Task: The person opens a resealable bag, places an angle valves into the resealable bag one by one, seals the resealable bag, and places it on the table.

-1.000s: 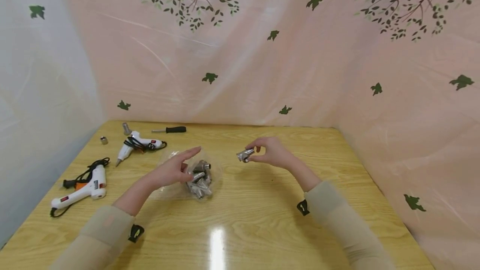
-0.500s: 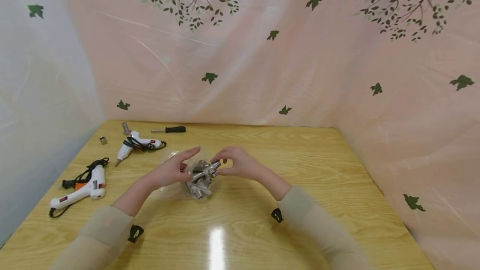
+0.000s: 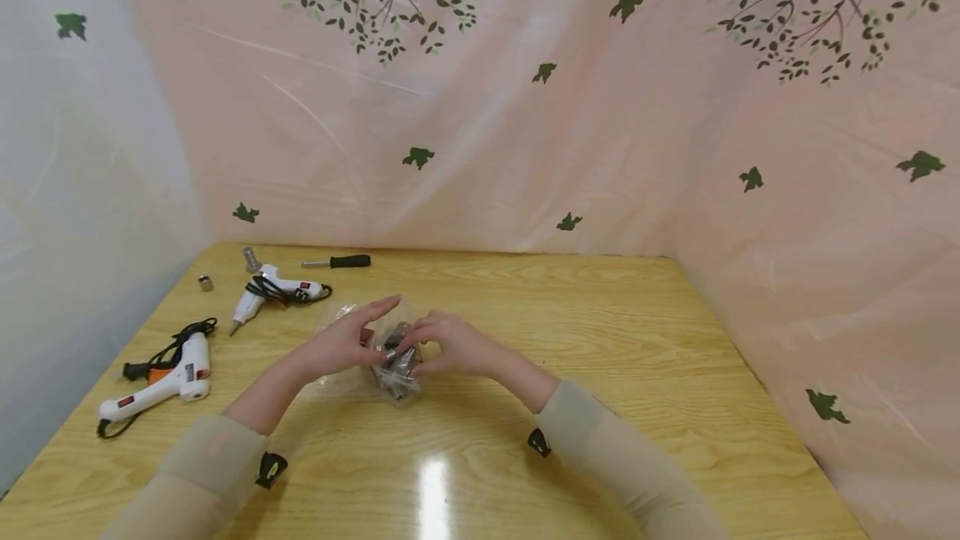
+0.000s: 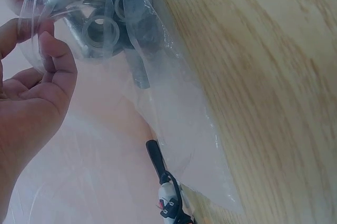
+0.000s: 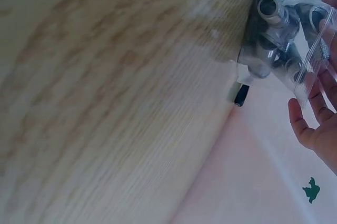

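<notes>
A clear plastic bag [image 3: 352, 386] with several metal pipe fittings [image 4: 100, 30] inside lies left of the table's middle. My left hand [image 3: 341, 347] grips the bag's edge at its mouth, with the index finger stretched out above it. From the other side my right hand [image 3: 459, 348] reaches into the mouth. Its thumb and fingers pinch a silver pipe fitting [image 5: 318, 20] among the others, partly hidden by the hand and the film. The right wrist view has the ring and little fingers [image 5: 299, 124] spread beside the bag's zip edge.
Two white glue guns, one nearer [image 3: 176, 377] and one farther [image 3: 273, 286], lie on the left with black cords. Behind them are a black-handled screwdriver [image 3: 348, 261], a loose metal fitting [image 3: 251, 258] and a small metal piece [image 3: 206, 282]. Printed cloth walls surround the wooden table [image 3: 600, 332].
My right hand has carried a pipe fitting leftward from the table's middle down into the bag's mouth. The left hand has kept its hold on the bag.
</notes>
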The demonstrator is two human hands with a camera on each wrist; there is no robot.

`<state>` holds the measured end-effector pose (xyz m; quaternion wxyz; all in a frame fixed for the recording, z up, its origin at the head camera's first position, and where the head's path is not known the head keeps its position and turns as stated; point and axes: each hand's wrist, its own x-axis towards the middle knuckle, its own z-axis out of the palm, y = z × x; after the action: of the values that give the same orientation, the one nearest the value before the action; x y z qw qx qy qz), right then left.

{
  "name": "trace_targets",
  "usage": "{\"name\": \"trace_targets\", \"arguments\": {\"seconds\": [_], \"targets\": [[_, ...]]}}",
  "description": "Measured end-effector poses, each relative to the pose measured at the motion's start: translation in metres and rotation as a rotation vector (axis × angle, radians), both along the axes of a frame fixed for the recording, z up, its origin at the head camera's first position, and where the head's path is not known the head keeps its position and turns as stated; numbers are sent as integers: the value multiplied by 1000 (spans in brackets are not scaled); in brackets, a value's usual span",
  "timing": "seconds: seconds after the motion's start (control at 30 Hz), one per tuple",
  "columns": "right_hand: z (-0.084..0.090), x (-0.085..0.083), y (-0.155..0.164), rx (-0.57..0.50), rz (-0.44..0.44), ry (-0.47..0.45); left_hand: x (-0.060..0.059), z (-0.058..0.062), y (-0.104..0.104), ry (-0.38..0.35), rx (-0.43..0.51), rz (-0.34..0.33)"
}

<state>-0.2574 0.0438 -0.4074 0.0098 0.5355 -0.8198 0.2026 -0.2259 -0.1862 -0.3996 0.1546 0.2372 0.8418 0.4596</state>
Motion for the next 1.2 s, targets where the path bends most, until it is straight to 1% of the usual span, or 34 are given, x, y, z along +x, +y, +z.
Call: {"name": "trace_targets", "arguments": {"seconds": [0.23, 0.33, 0.43, 0.53, 0.6, 0.73, 0.9, 0.97, 1.07, 1.13, 1.2], "targets": [[4, 2, 9, -16, -8, -46, 0, 0, 2, 7, -5, 2], [6, 3, 14, -34, -23, -47, 0, 1, 2, 3, -5, 2], [6, 5, 19, -64, -20, -11, 0, 1, 2, 1, -4, 2], [3, 9, 22, -83, -3, 47, 0, 1, 3, 0, -3, 4], [0, 14, 22, -81, 6, 87, -1, 0, 3, 0, -4, 8], [-5, 23, 18, -62, 20, 138, -1, 0, 2, -7, 3, 16], [-10, 28, 13, -82, 29, 144, -4, -1, 3, -5, 8, 21], [-11, 28, 12, -105, 33, 116, -5, 0, 3, -5, 20, 27], [-12, 28, 13, -122, 26, 72, -7, 3, 5, 28, 6, 66], [-11, 28, 15, -126, 19, 53, -10, 5, 6, 77, -10, 98], [-10, 28, 16, -119, 20, 62, -14, 7, 8, 134, -24, 130]]}}
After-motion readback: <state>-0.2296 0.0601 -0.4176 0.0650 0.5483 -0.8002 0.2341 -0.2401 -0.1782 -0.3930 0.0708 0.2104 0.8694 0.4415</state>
